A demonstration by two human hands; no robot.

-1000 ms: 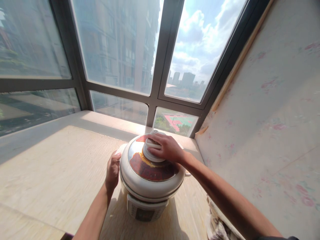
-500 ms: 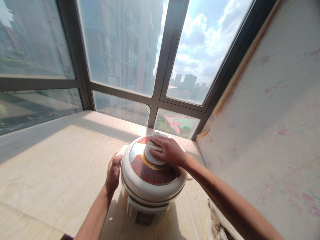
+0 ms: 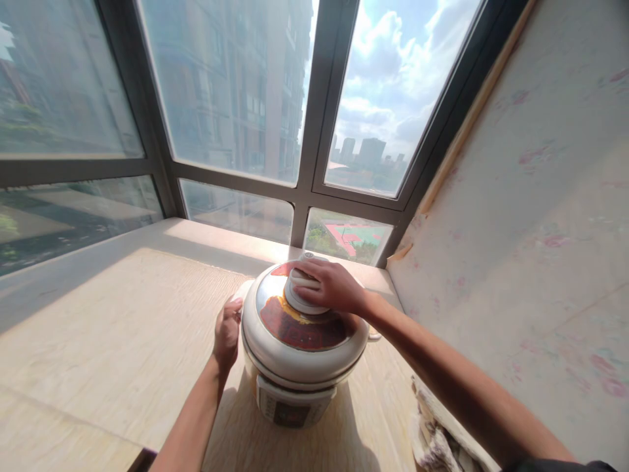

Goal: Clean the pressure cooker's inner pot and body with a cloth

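A white electric pressure cooker (image 3: 275, 387) stands upright, its control panel facing me. Its round lid (image 3: 304, 357) has a shiny dark red and brown top and sits on the body. My right hand (image 3: 331, 283) lies over the lid's white knob (image 3: 297, 303), its fingers curled round it. At the cooker's left side, my left hand (image 3: 227, 334) is closed on the white side handle (image 3: 242, 292). Part of the far rim is hidden behind the right hand and forearm.
The cooker rests on a pale wood-grain surface (image 3: 122, 341). Behind it are large windows with dark frames (image 3: 304, 196). A wall with floral paper (image 3: 531, 262) rises at the right. Crumpled cloth-like material (image 3: 435, 439) lies at lower right.
The view has shifted slightly, and the cooker appears a little higher in it. Both hands keep their places on the knob and the side handle.
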